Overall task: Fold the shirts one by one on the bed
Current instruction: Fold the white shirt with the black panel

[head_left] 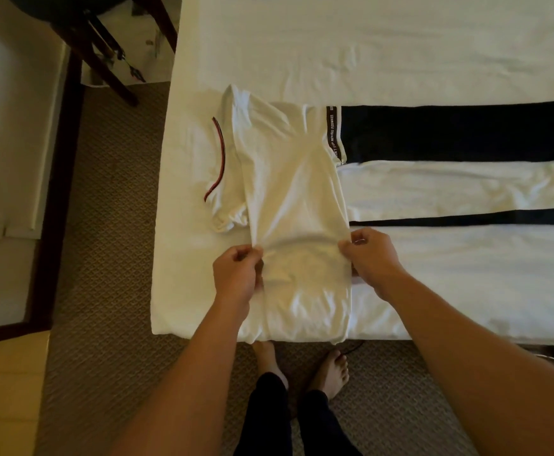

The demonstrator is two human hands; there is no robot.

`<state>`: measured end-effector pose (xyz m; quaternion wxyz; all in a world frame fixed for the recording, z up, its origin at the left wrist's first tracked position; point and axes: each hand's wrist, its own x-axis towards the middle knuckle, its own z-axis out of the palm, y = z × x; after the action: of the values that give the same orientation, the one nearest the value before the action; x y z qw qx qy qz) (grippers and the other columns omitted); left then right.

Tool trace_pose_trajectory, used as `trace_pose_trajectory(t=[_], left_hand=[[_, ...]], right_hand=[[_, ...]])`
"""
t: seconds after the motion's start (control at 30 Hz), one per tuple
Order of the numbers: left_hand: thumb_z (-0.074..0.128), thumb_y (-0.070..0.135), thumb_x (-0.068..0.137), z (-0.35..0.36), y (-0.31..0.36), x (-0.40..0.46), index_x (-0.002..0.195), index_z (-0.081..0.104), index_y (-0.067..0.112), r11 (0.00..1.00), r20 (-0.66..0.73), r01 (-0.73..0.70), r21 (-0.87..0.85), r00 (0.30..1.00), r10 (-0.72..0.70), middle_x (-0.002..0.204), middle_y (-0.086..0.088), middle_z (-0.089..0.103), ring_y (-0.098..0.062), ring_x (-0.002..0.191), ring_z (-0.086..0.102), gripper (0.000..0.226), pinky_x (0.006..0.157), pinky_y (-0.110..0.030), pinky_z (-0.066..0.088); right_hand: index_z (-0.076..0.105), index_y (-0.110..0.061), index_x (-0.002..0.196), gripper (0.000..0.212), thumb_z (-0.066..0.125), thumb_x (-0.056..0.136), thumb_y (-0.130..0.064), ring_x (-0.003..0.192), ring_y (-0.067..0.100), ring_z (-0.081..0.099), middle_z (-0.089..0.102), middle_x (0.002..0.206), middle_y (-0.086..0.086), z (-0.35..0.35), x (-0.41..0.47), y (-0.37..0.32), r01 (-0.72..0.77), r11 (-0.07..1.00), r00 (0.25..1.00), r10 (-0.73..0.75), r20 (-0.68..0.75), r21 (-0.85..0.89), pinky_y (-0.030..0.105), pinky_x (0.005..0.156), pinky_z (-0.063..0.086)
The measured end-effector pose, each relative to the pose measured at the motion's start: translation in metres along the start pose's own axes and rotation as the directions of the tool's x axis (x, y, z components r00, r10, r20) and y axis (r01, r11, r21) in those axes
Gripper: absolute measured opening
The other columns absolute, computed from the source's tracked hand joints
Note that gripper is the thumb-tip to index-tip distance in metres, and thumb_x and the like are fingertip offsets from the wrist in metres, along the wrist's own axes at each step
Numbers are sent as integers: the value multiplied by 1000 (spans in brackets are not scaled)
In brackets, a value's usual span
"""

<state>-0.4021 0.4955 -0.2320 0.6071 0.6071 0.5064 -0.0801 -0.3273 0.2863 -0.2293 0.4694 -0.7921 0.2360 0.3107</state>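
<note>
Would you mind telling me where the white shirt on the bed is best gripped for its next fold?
Probably by its two long side edges, near the bed's front, one hand on each side. The white shirt lies as a long narrow strip with its end hanging over the bed edge. The left hand and right hand already pinch those edges there.
</note>
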Motion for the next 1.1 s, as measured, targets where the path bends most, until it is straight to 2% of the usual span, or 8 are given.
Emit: trace_pose_trajectory(t=[0.17,0.33,0.47,0.63,0.77,0.87,1.0,1.1], left_hand=[[68,16,94,-3,8,2,87,70,2,988,44,-12,151,999,5,67,-8,64,-17,55,53,16,52,-30,44],[64,27,89,-12,36,20,75,55,-6,959,-24,-110,262,992,120,65,-11,52,-23,60,45,36,57,-37,35],[62,19,92,-19,79,40,71,58,5,934,-123,-205,293,961,249,66,-8,58,-20,60,50,26,58,-33,39],[62,27,94,-19,141,96,81,64,15,875,-56,-292,386,940,338,78,-2,67,-19,70,61,18,64,-33,46],[61,32,92,-18,176,154,95,65,25,770,55,-333,544,930,363,84,11,63,-16,80,63,8,84,-42,52],[57,36,94,-13,196,188,111,61,30,676,107,-374,635,909,402,90,15,61,-18,95,61,19,98,-43,41],[53,44,94,2,213,219,125,58,35,501,179,-431,751,862,474,104,10,66,-21,108,59,33,91,-43,26],[54,47,93,14,220,231,110,58,33,408,224,-447,797,844,487,104,7,64,-24,108,55,23,85,-42,23]], right_hand=[[59,-17,101,16,61,89,-26,86,21,60,62,100,0,8,2,-16,102,961,983,-137,-122,-257,37,71,51],[56,-17,111,22,55,94,-30,93,23,54,48,106,-3,18,6,-56,244,822,884,-406,-229,-515,34,72,40],[58,-17,98,16,54,96,-33,80,22,57,60,95,-1,36,19,-97,346,771,872,-475,-121,-534,33,69,44],[62,-16,114,33,54,97,-43,88,19,58,63,104,-2,72,46,-152,427,699,875,-480,66,-574,32,77,46],[60,-18,117,37,53,97,-48,92,22,62,63,109,-2,112,67,-181,414,655,889,-440,127,-633,36,77,52],[57,-18,109,40,48,97,-55,84,23,60,61,99,-2,139,82,-198,391,589,890,-437,128,-708,35,72,50],[43,-19,90,27,43,100,-44,66,21,49,51,78,-2,157,98,-214,341,496,905,-402,137,-799,33,62,37],[39,-19,83,14,39,97,-25,59,19,46,48,71,-3,156,104,-221,367,477,900,-400,174,-799,32,61,36]])
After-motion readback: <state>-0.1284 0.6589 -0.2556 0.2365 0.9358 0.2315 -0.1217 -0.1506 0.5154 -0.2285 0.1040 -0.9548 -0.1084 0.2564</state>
